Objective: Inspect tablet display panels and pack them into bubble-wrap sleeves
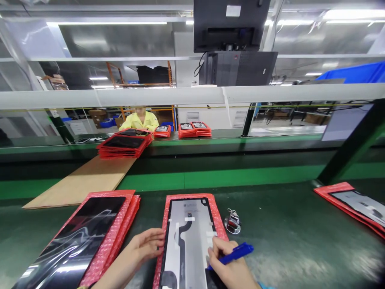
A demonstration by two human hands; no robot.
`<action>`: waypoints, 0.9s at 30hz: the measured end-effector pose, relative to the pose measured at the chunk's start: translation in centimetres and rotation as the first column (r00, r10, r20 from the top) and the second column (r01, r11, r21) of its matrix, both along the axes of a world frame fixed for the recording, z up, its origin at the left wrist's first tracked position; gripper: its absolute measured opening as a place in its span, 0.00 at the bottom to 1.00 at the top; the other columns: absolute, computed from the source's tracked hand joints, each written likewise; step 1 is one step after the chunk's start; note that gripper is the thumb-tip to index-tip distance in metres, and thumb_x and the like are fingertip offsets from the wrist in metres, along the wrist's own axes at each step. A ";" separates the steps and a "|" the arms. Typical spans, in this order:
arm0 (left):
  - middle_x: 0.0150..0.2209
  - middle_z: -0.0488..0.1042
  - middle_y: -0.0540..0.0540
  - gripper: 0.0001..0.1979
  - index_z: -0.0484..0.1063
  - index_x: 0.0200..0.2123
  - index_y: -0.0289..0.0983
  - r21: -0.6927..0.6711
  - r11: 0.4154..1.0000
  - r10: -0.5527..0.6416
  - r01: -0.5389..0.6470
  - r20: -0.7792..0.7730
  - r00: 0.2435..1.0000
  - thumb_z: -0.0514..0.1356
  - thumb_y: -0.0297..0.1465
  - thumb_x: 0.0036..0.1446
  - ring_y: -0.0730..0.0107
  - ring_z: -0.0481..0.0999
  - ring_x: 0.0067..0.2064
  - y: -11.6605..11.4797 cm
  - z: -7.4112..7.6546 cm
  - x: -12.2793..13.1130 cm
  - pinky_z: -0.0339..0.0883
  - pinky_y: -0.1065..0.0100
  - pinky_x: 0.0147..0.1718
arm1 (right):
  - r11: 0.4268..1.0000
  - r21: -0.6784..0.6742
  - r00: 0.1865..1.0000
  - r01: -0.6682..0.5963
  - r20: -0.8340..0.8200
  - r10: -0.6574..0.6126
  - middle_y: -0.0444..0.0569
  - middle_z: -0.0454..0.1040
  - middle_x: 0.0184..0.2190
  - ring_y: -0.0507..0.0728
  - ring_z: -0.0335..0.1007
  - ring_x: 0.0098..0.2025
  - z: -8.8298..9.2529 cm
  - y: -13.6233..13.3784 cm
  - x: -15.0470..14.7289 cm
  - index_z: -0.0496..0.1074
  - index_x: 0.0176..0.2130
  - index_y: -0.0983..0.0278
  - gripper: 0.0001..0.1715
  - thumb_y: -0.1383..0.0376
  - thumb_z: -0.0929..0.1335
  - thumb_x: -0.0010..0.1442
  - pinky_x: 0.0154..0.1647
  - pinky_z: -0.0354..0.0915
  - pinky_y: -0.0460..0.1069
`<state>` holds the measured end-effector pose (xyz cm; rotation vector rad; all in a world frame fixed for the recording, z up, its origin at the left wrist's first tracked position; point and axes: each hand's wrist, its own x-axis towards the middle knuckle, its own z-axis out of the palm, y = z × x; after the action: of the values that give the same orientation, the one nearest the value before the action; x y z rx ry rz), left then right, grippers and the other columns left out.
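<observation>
A tablet screen panel (186,237) lies back-side up on a red bubble-wrap sheet (217,218) on the green bench in front of me. My right hand (228,267) is closed around a blue marker pen (237,253), with the tip down on the panel's lower right. My left hand (147,245) rests with fingers spread on the left edge of the panel and its red sheet. To the left, another glossy black panel (75,245) sits face up on a stack of red bubble-wrap sheets (126,216).
A small metal stand with a clip (232,222) sits just right of the panel. Another panel on red wrap (357,204) lies at far right. A brown board (81,180) bridges to the far belt, where red stacks (123,146) and a seated person in yellow (138,119) are.
</observation>
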<state>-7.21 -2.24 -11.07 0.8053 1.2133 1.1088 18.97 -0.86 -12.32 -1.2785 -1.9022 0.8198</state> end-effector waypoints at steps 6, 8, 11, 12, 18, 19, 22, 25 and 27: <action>0.38 0.76 0.42 0.20 0.78 0.35 0.37 -0.132 0.991 0.022 -0.014 0.057 0.998 0.70 0.26 0.33 0.61 0.75 0.39 0.5 0.4 0.4 0.69 0.63 0.38 | 0.999 -0.052 0.997 -0.003 -0.073 -0.001 0.38 0.52 0.16 0.52 0.52 0.22 0.1 -0.3 0.1 0.49 0.19 0.60 0.15 0.64 0.62 0.50 0.27 0.47 0.48; 0.37 0.76 0.43 0.20 0.76 0.38 0.36 -0.160 0.987 0.010 0.000 0.062 0.998 0.68 0.25 0.36 0.62 0.75 0.39 0.6 0.9 0.4 0.68 0.62 0.38 | 0.997 -0.076 0.993 0.007 -0.118 -0.016 0.38 0.52 0.16 0.51 0.51 0.22 0.1 -0.2 0.2 0.50 0.19 0.60 0.16 0.65 0.63 0.50 0.28 0.47 0.49; 0.36 0.77 0.44 0.18 0.73 0.40 0.36 -0.173 0.984 -0.027 0.040 0.078 0.997 0.66 0.26 0.41 0.64 0.76 0.37 0.8 2.0 0.7 0.68 0.63 0.36 | 0.991 -0.132 0.973 0.010 -0.226 -0.040 0.38 0.53 0.16 0.51 0.51 0.22 -0.1 0.2 0.4 0.50 0.18 0.60 0.18 0.63 0.64 0.50 0.27 0.49 0.48; 0.35 0.77 0.44 0.17 0.72 0.40 0.36 -0.167 0.984 -0.046 0.060 0.084 0.995 0.66 0.27 0.43 0.64 0.76 0.36 0.9 2.5 1.0 0.67 0.64 0.35 | 0.987 -0.163 0.961 -0.002 -0.274 -0.043 0.38 0.53 0.16 0.50 0.51 0.22 -0.3 0.3 0.5 0.50 0.18 0.60 0.19 0.61 0.64 0.52 0.26 0.50 0.47; 0.34 0.80 0.40 0.14 0.74 0.38 0.32 -0.081 0.979 -0.172 0.185 0.142 0.975 0.66 0.28 0.45 0.61 0.78 0.34 2.2 3.7 4.4 0.68 0.63 0.37 | 0.949 -0.298 0.864 -0.108 -0.499 -0.059 0.35 0.59 0.12 0.46 0.46 0.13 -0.4 0.8 0.3 0.56 0.24 0.60 0.27 0.42 0.64 0.56 0.15 0.45 0.43; 0.33 0.80 0.41 0.14 0.74 0.37 0.32 -0.068 0.983 -0.162 0.173 0.141 0.977 0.66 0.26 0.44 0.61 0.78 0.33 2.4 3.6 5.1 0.69 0.63 0.36 | 0.947 -0.301 0.852 -0.111 -0.519 -0.065 0.35 0.59 0.11 0.46 0.45 0.12 -0.2 0.8 0.3 0.57 0.24 0.60 0.28 0.41 0.64 0.55 0.15 0.44 0.43; 0.31 0.80 0.44 0.16 0.72 0.39 0.33 -0.014 0.994 -0.104 0.106 0.113 0.988 0.62 0.23 0.43 0.62 0.79 0.30 2.7 3.8 6.4 0.69 0.64 0.33 | 0.959 -0.272 0.818 -0.085 -0.568 -0.088 0.37 0.62 0.13 0.46 0.51 0.14 1.0 0.8 0.9 0.62 0.25 0.62 0.27 0.42 0.67 0.54 0.17 0.49 0.43; 0.35 0.81 0.47 0.21 0.69 0.46 0.35 0.069 0.997 -0.045 0.040 0.066 0.997 0.60 0.22 0.45 0.65 0.78 0.29 2.9 5.2 6.6 0.69 0.67 0.32 | 0.983 -0.183 0.775 0.020 -0.618 -0.131 0.41 0.68 0.21 0.49 0.61 0.22 2.8 1.0 2.3 0.69 0.29 0.64 0.20 0.50 0.71 0.54 0.25 0.58 0.45; 0.39 0.80 0.48 0.24 0.67 0.49 0.38 0.136 0.991 -0.005 0.001 0.036 0.999 0.60 0.22 0.47 0.67 0.79 0.32 3.0 6.8 6.4 0.68 0.69 0.33 | 0.991 -0.111 0.719 0.070 -0.683 -0.127 0.43 0.72 0.26 0.51 0.64 0.25 4.1 1.4 3.3 0.73 0.35 0.63 0.16 0.52 0.71 0.56 0.28 0.61 0.46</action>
<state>-0.84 0.77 -4.29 0.8867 1.1150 1.2085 22.29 0.57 -8.23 -0.9113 -1.1923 1.1290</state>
